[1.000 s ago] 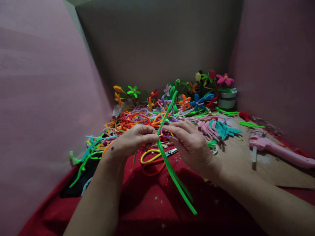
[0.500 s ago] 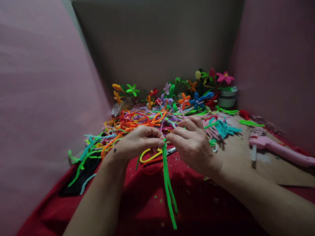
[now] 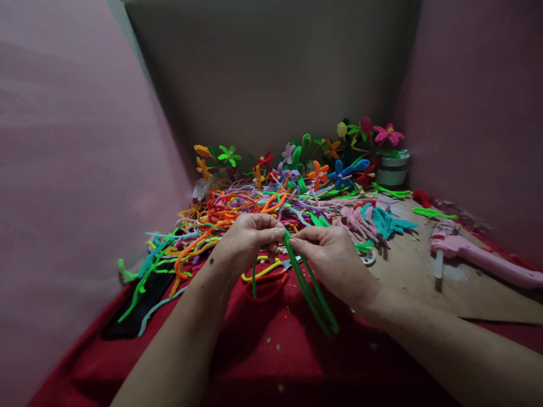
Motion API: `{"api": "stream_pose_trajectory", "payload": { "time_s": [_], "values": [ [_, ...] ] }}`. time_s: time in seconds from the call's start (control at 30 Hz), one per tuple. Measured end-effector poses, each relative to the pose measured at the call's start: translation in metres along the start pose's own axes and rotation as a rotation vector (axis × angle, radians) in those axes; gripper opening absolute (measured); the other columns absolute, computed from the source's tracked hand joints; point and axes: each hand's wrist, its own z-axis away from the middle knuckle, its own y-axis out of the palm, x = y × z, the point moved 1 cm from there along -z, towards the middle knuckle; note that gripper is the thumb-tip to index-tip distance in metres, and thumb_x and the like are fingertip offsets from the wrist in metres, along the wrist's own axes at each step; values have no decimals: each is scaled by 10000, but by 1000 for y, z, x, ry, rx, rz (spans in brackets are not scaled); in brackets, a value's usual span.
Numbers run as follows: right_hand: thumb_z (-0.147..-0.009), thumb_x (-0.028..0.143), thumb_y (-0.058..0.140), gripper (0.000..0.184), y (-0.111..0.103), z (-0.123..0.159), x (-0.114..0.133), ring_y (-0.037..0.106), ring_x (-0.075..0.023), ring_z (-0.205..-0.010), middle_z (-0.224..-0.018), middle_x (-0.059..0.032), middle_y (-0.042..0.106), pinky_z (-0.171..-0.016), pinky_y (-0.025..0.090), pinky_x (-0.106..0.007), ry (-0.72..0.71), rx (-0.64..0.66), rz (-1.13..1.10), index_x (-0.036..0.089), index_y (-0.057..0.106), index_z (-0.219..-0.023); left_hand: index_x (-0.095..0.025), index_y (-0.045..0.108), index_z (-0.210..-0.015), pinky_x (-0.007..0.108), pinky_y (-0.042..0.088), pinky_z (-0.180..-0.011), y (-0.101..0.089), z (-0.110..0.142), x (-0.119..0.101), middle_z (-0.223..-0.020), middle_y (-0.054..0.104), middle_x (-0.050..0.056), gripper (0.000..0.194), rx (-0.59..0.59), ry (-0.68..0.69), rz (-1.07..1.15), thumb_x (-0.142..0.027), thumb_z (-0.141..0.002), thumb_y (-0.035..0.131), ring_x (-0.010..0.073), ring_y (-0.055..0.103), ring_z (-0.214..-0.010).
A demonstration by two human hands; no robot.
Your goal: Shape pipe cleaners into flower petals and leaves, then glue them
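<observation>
Green pipe cleaners (image 3: 309, 294) hang down from between my two hands, their lower ends blurred. My left hand (image 3: 248, 240) pinches them near the top with thumb and forefinger. Close beside it, my right hand (image 3: 333, 257) is closed on the same green strands, thumb against fingers. One shorter green end hangs below the left hand. Under the hands lie scissors (image 3: 268, 284) with a yellow and a red handle loop; their blades are partly hidden by the strands and my right hand.
Behind my hands spreads a heap of coloured pipe cleaners (image 3: 229, 206), with several pipe-cleaner flowers (image 3: 318, 174) behind it. A pink glue gun (image 3: 479, 257) lies on brown board (image 3: 424, 288) at right. A flat black object (image 3: 138, 316) lies at left, and a pot (image 3: 392, 170) stands at back right.
My right hand has come down and turned, now pinching the strands close to my left fingers. The hanging green ends have swung to the right and upward.
</observation>
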Motion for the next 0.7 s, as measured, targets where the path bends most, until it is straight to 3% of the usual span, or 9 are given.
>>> {"api": "stream_pose_trajectory", "payload": {
  "time_s": [0.13,0.27,0.5,0.7],
  "values": [
    [-743,240,568,200,-4,-3,1,407,-76,-485,-487,25,505,-485,320,-213,154,77,-154,129,658,-603,-114,588,-643,202,410,-441,-1,-1,3,-491,531,-25,136,7,28,6,-212,-618,679,72,474,-426],
    [-737,292,564,220,-4,-5,-3,455,-86,-508,-532,8,550,-500,346,-213,170,154,-283,129,665,-630,-112,611,-658,206,415,-521,-1,-1,4,-559,570,-12,132,-16,69,7,-225,-635,676,76,511,-492],
    [-729,273,552,218,-2,-4,-8,448,-75,-447,-540,-31,601,-448,330,-203,274,149,-317,112,662,-632,-114,640,-640,200,379,-546,10,7,-11,-583,575,-15,110,-217,146,-293,-210,-608,684,87,492,-566],
    [-725,266,568,214,-5,-4,-4,463,-72,-473,-545,-19,591,-474,335,-204,249,162,-343,121,642,-587,-133,580,-650,175,220,-396,6,8,-9,-471,434,-62,110,-71,12,-140,-229,-651,634,31,319,-403]
  ]
}}
